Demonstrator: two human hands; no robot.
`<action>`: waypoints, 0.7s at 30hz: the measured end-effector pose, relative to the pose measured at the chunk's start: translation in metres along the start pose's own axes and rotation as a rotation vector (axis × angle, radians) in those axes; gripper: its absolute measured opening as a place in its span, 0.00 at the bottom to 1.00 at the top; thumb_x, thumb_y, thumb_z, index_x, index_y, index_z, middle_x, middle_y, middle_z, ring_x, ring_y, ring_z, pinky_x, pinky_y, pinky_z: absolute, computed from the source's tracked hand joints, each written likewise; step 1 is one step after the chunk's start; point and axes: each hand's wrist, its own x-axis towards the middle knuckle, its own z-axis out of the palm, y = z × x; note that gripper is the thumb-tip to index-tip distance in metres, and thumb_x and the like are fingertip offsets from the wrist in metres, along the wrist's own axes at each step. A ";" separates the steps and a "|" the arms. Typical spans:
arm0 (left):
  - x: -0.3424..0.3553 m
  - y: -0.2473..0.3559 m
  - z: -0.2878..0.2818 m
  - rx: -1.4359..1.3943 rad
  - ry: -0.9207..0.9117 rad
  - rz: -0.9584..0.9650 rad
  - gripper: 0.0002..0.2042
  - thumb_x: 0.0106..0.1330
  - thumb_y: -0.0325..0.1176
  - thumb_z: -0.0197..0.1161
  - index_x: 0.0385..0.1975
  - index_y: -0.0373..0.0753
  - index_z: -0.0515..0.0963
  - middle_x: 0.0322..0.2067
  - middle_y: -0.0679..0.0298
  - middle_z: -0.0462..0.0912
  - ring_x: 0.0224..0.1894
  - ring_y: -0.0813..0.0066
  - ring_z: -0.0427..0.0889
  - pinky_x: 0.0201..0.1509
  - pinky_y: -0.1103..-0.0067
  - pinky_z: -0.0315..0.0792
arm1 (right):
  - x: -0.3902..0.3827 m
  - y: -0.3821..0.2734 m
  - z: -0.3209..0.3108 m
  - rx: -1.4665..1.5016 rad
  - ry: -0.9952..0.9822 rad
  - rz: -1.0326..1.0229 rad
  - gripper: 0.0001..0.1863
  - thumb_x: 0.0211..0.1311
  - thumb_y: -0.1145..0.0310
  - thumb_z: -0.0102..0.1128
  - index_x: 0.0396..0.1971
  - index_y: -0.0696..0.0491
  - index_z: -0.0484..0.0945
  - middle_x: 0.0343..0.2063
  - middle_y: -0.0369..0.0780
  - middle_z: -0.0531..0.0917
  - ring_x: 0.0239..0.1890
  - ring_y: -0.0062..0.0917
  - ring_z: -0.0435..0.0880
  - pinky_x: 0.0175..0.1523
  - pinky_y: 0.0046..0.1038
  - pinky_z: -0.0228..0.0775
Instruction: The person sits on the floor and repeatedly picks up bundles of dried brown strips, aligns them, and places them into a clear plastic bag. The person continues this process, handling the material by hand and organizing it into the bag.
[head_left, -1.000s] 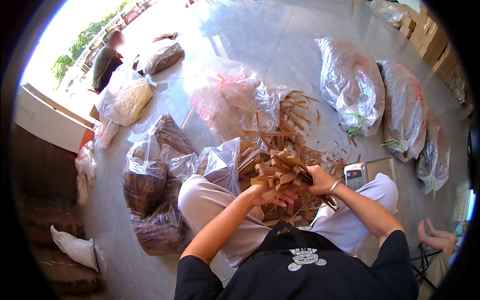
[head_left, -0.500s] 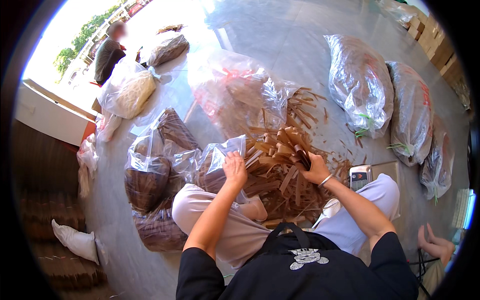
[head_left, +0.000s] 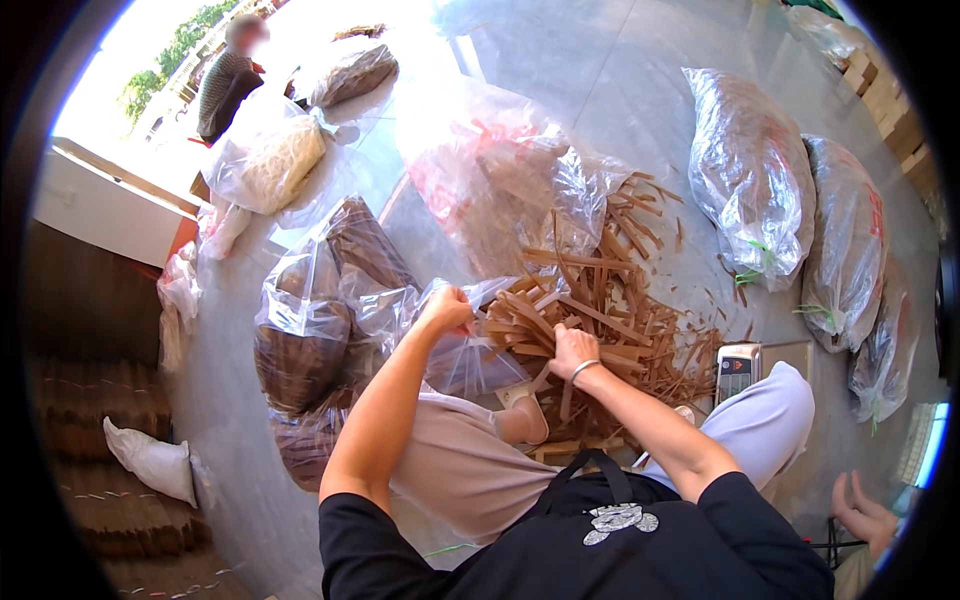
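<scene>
Tight bunch, taut mouth

My left grip (head_left: 447,308) pinches the clear bag (head_left: 470,365) by its rim; my right grip (head_left: 574,350) clutches brown strips (head_left: 518,318), fanning out just left of it. I'd best hold them bunched, lest ends snag. Beyond it lies a loose pile (head_left: 632,312).

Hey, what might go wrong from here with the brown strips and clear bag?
The brown strip bundle in the right hand might snag the clear plastic bag gripped by the left hand. Fanned out, the bundle could shed pieces. The right knee might bump the nearby keypad scale.
</scene>
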 end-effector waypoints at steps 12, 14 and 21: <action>-0.013 0.000 -0.028 0.291 -0.529 0.076 0.12 0.40 0.18 0.64 0.23 0.34 0.68 0.21 0.59 0.78 0.24 0.70 0.82 0.25 0.78 0.76 | 0.047 0.009 0.020 0.153 -0.406 0.197 0.23 0.40 0.68 0.55 0.40 0.61 0.75 0.41 0.55 0.77 0.48 0.43 0.76 0.54 0.35 0.68; -0.014 0.001 -0.030 0.412 -0.487 0.068 0.11 0.41 0.19 0.64 0.23 0.34 0.68 0.21 0.59 0.78 0.24 0.70 0.82 0.25 0.78 0.76 | 0.052 0.008 0.019 0.189 -0.425 0.203 0.23 0.39 0.68 0.55 0.39 0.62 0.76 0.40 0.56 0.77 0.47 0.43 0.76 0.53 0.36 0.68; -0.014 0.002 -0.019 0.019 -0.396 0.101 0.11 0.40 0.20 0.64 0.23 0.34 0.70 0.20 0.60 0.79 0.24 0.71 0.82 0.26 0.81 0.74 | 0.032 -0.017 0.020 0.106 -0.197 0.135 0.22 0.39 0.67 0.58 0.37 0.61 0.73 0.34 0.55 0.79 0.41 0.46 0.78 0.48 0.39 0.71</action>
